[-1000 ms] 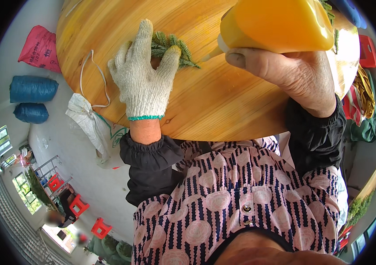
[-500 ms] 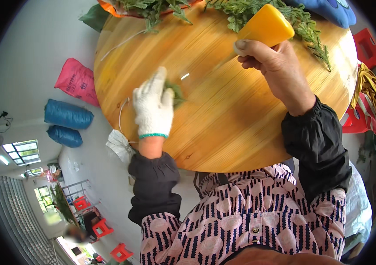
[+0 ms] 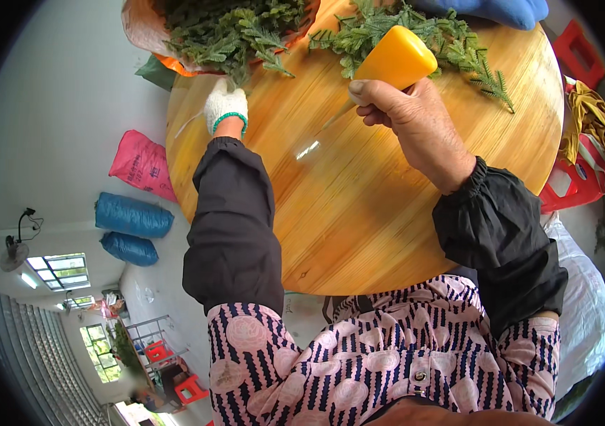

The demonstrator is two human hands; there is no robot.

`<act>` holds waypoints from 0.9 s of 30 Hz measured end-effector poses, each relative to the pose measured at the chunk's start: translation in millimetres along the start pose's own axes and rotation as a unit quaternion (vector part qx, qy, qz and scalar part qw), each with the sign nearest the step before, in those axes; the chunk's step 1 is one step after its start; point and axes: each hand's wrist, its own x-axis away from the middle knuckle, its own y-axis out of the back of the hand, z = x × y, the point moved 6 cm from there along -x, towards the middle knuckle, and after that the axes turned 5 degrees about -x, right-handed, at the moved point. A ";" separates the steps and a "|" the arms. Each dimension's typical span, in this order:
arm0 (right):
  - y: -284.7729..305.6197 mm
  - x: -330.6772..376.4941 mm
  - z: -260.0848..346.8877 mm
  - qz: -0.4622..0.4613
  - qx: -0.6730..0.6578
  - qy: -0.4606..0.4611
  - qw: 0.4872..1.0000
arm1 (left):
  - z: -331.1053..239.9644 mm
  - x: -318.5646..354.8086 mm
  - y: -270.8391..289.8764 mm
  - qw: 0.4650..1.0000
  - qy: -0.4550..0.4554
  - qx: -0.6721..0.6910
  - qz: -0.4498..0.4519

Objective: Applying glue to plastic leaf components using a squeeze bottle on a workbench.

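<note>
In my bare right hand [image 3: 416, 117] is a yellow squeeze bottle [image 3: 400, 58], held tilted above the table. Its long thin tip points down and to the left. My left hand [image 3: 226, 108], in a white knitted glove with a green cuff, reaches to the far left of the table. It is just below the lip of an orange-edged bag [image 3: 145, 34] full of green fir sprigs [image 3: 238, 32]. The gloved fingers point away and are mostly hidden, so what they hold, if anything, does not show. More fir sprigs [image 3: 451, 46] lie behind the bottle.
The round wooden table [image 3: 359, 206] stands in front of me. A blue cloth-like thing [image 3: 491, 11] lies at its far edge. Red plastic stools [image 3: 578, 53] stand at the right. Pink [image 3: 143, 163] and blue sacks [image 3: 133, 215] rest on the floor at the left.
My left hand has moved away from the table's middle, where a green sprig was at it, to the bag at the far left. My right hand still holds the bottle.
</note>
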 end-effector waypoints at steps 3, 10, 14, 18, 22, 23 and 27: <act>1.1 -0.9 1.8 -0.006 -0.008 -0.005 1.000 | -5.6 13.6 1.4 0.997 0.011 0.061 0.047; 4.7 3.4 12.6 -0.005 0.025 0.030 0.999 | -27.2 158.3 39.3 0.925 0.132 0.311 0.176; 5.6 3.7 12.4 0.006 0.060 0.030 0.998 | -57.8 226.7 61.7 0.889 0.126 0.370 0.240; 4.3 3.5 17.8 0.002 0.092 0.048 0.995 | -65.0 255.2 79.4 0.922 0.075 0.298 0.233; 3.7 2.9 22.8 -0.020 0.002 0.026 0.999 | -55.3 239.9 97.4 0.946 -0.001 0.320 0.053; 3.3 3.3 26.2 -0.029 0.011 0.043 0.999 | -52.8 236.2 101.6 0.944 -0.022 0.329 0.004; 1.5 4.4 29.8 -0.043 0.037 0.048 0.997 | -56.9 225.2 90.1 0.944 -0.096 0.316 0.003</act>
